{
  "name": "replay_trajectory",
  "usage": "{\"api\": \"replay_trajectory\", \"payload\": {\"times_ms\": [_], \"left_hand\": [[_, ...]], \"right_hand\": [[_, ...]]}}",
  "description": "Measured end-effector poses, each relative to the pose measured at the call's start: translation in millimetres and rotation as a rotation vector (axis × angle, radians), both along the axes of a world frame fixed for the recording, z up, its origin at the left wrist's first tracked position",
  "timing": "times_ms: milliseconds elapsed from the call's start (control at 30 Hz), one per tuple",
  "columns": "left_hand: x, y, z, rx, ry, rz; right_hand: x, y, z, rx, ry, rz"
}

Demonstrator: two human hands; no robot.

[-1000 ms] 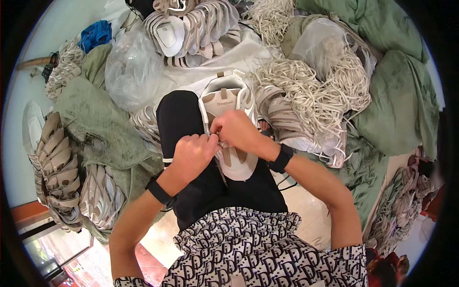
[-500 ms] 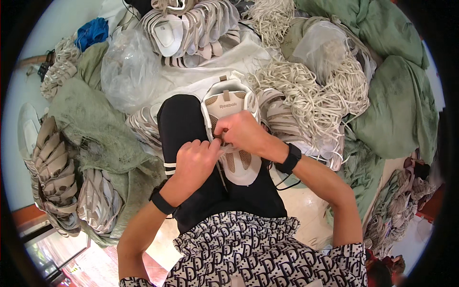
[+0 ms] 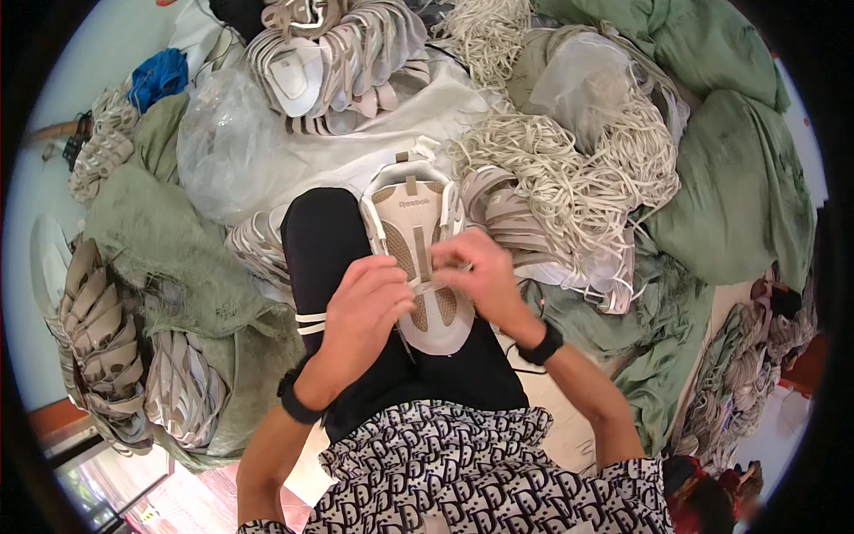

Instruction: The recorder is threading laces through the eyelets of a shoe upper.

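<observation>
A beige and white shoe upper (image 3: 396,216) with brown mesh lies on my black-clad thighs, its toe pointing toward me. A short stretch of pale shoelace (image 3: 425,287) crosses its tongue between my hands. My left hand (image 3: 366,304) is closed at the left eyelet edge, fingertips pinching the lace. On the other side, my right hand (image 3: 480,271) is closed too, thumb and fingers pinched by the lace; it is slightly blurred. The fingers hide part of the eyelet rows.
Stacked shoe uppers (image 3: 334,76) lie ahead on white cloth, beside a clear plastic bag (image 3: 227,147). A heap of pale laces (image 3: 551,178) spreads at right, with more uppers (image 3: 507,214) beneath. Green cloth (image 3: 729,191) flanks it. More uppers (image 3: 98,343) stand at far left.
My hands have drawn apart, uncovering the middle of the shoe upper, with the lace between them. The scene has shifted slightly left in the view.
</observation>
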State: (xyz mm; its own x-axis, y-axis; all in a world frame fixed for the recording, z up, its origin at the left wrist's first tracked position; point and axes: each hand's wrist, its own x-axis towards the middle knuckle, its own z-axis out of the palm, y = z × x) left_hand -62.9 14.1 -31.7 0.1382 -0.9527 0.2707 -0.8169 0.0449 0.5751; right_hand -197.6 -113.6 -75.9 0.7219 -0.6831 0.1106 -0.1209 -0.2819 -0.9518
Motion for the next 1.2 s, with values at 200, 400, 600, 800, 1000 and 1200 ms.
{"api": "replay_trajectory", "payload": {"times_ms": [200,400,600,800,1000,1200], "left_hand": [[-9.9,-31.9,23.4,0.366,0.759,0.227],[-11.9,-61.5,-7.4,0.578,0.522,0.266],[-10.2,-64.4,-14.4,0.695,0.346,0.106],[-13.9,-63.9,-10.1,0.622,0.317,0.120],[-13.9,-63.7,-13.4,0.617,0.310,0.069],[-22.8,-63.7,-11.6,0.650,0.474,0.131]], "right_hand": [[-29.8,31.9,-2.8,0.404,-0.099,-0.045],[-32.1,16.3,-22.1,0.867,-0.153,-0.141],[-38.4,9.9,-23.6,0.966,-0.075,-0.076],[-29.8,12.6,-22.3,0.573,0.053,-0.118],[-25.4,13.7,-22.0,-0.020,0.105,-0.084],[-14.2,22.1,-25.5,-0.611,0.225,-0.217]]}}
